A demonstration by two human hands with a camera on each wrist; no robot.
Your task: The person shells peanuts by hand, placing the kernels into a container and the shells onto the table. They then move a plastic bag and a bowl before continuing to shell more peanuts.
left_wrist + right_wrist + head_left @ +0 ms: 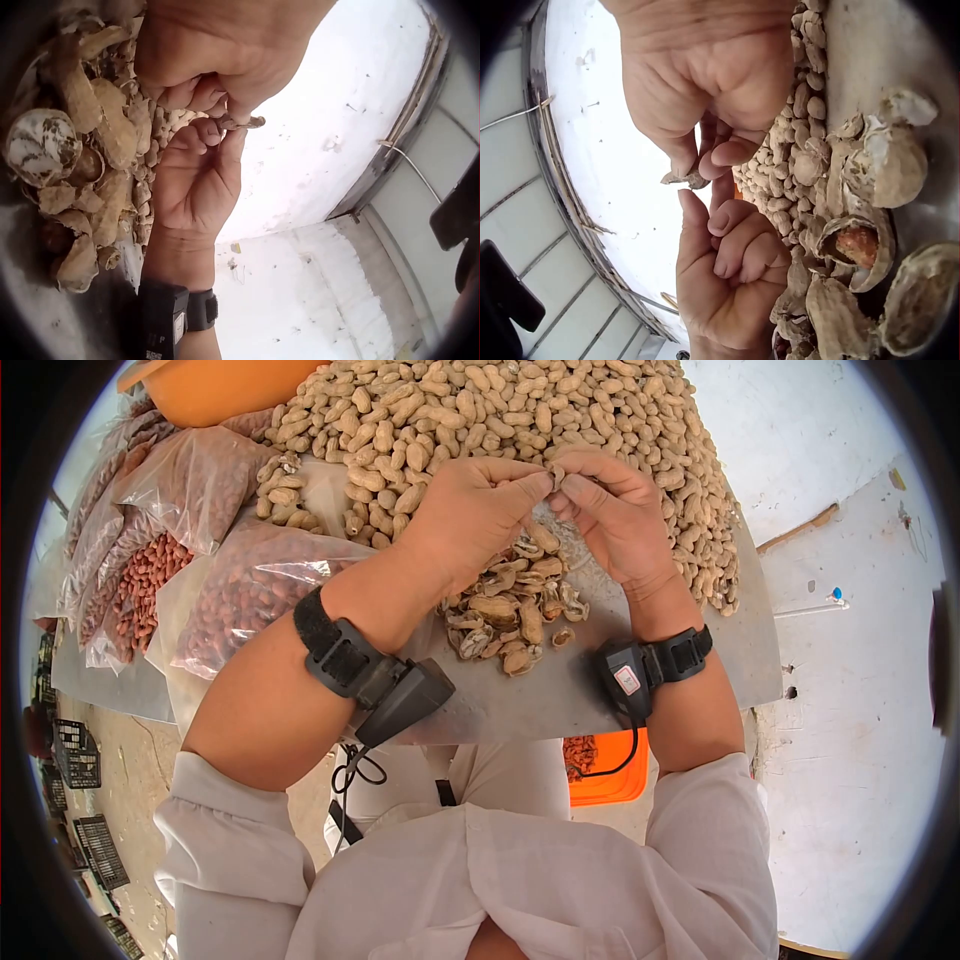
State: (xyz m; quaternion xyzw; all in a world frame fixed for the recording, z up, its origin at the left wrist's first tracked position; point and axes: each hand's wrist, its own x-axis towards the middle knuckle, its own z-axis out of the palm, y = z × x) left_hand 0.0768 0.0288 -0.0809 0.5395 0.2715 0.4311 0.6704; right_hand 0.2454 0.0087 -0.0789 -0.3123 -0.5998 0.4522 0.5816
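Note:
Fingertips of both hands meet at a small piece of peanut shell [557, 478] [255, 122] [684, 179] above the peanuts. The right hand [618, 520] [196, 184] [709, 82] pinches it between thumb and fingers. From the other side, the left hand [470, 515] [225, 49] [731, 277] has thumb and index finger at its edge, the other fingers curled. A small reddish bit shows between the left fingers in the right wrist view; what it is I cannot tell. Below lie broken shells [515, 605] [112, 127] [840, 311], one with a reddish kernel [857, 246] inside.
Unshelled peanuts [530, 405] heap across the table's [690, 690] far side. Clear bags of red kernels [250, 595] lie at left, below an orange basin [225, 390]. An orange container [625, 770] sits below the near edge. A white surface [850, 710] stands at right.

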